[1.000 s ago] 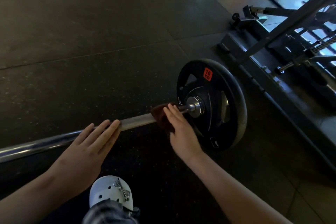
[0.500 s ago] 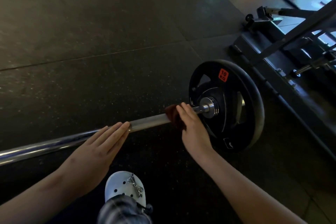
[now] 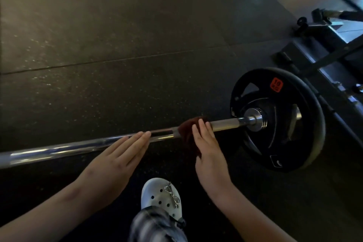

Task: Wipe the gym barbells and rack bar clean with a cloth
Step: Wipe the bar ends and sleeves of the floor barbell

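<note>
A barbell [image 3: 78, 147] lies on the dark rubber floor [image 3: 137, 45], running from the left edge to a black weight plate [image 3: 314, 124] at centre right. The left hand [image 3: 115, 161] is flat, its fingers [image 3: 137, 141] straight and pressed together, the tips resting on the bar. Just right of it, the right hand [image 3: 211, 159] lays straight, close-set fingers [image 3: 202, 129] over a dark red cloth [image 3: 186, 133] draped on the bar, pressing it there. A white clog [image 3: 157, 192] shows at bottom centre.
</note>
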